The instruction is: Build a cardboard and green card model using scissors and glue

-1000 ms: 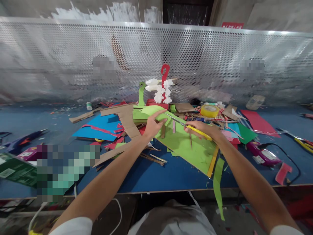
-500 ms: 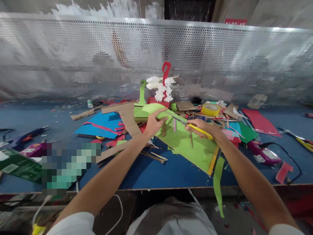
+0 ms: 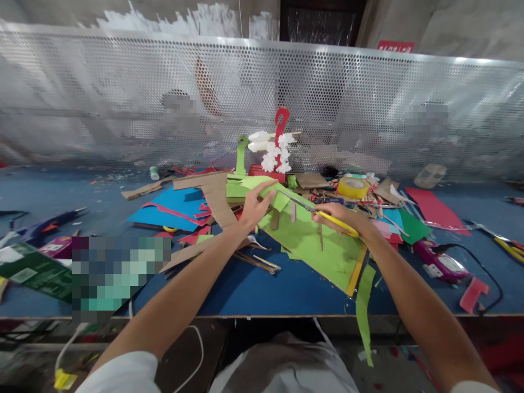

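Note:
My right hand [image 3: 336, 212] is closed around the yellow-handled scissors [image 3: 298, 201], whose blades point left toward my other hand. Light green paper [image 3: 281, 202] is pinched in my left hand [image 3: 254, 208], close to the scissor tips; whether the blades touch it I cannot tell. Beneath both hands lies a larger light green sheet [image 3: 327, 259] with a yellow strip [image 3: 355, 273] along its right end. Behind them stand a red hook-shaped piece [image 3: 281, 123] with white flower shapes [image 3: 270, 158] and a smaller green hook-shaped piece [image 3: 240, 155].
Cardboard strips [image 3: 219, 199] and blue paper [image 3: 164, 210] lie to the left. Yellow tape [image 3: 352, 187], red paper [image 3: 438, 210] and a purple device [image 3: 440, 262] are on the right. A green paper strip [image 3: 363, 316] hangs over the front edge. A perforated metal screen [image 3: 327, 98] stands behind.
The green paper by my left hand has shifted, and a flap of it now hangs below the scissor tips. My right hand keeps hold of the scissors. The view has moved slightly.

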The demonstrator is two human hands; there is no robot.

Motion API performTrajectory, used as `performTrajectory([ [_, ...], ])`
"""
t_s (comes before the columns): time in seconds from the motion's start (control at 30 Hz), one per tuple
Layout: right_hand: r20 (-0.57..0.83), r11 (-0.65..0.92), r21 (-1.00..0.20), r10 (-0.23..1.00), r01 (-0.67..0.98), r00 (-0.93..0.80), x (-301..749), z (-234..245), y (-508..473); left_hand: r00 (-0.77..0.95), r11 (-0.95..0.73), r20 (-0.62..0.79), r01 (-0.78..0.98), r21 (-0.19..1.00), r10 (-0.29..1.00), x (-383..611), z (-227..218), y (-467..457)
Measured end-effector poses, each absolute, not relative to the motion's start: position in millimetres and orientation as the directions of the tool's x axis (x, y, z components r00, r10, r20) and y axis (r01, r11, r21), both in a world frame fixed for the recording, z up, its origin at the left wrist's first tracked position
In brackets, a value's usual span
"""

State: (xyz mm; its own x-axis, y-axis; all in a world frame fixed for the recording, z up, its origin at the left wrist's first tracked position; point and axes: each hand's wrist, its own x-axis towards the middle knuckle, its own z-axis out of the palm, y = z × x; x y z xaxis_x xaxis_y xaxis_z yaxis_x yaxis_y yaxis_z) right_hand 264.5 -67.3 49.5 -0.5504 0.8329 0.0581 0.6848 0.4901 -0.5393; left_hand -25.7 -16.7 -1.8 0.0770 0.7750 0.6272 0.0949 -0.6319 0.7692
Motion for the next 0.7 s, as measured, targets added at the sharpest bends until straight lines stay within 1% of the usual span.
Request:
performTrajectory([
  [0.23,0.099,0.555,-0.524,0.793,0.646,-0.601,271.1,41.9,-64.1,0.014,-0.615,0.615,0.030,0.788,0.789,-28.0,-0.6,-12.4],
  [0.33,0.112,0.567,-0.524,0.785,0.635,-0.609,269.8,41.2,-65.7,0.037,-0.605,0.604,0.045,0.795,0.796,-25.7,0.6,-15.9],
  [0.47,0.103,0.563,-0.523,0.787,0.639,-0.609,266.0,45.0,-69.5,0.083,-0.643,0.637,0.087,0.761,0.766,-24.5,2.8,-18.6],
  [0.57,0.102,0.550,-0.534,0.795,0.641,-0.598,264.1,45.9,-69.6,0.102,-0.668,0.660,0.100,0.738,0.745,-24.3,3.2,-18.2],
  [0.7,0.085,0.521,-0.556,0.811,0.648,-0.579,265.0,41.5,-64.4,0.105,-0.665,0.656,0.118,0.738,0.747,-24.3,1.5,-17.2],
])
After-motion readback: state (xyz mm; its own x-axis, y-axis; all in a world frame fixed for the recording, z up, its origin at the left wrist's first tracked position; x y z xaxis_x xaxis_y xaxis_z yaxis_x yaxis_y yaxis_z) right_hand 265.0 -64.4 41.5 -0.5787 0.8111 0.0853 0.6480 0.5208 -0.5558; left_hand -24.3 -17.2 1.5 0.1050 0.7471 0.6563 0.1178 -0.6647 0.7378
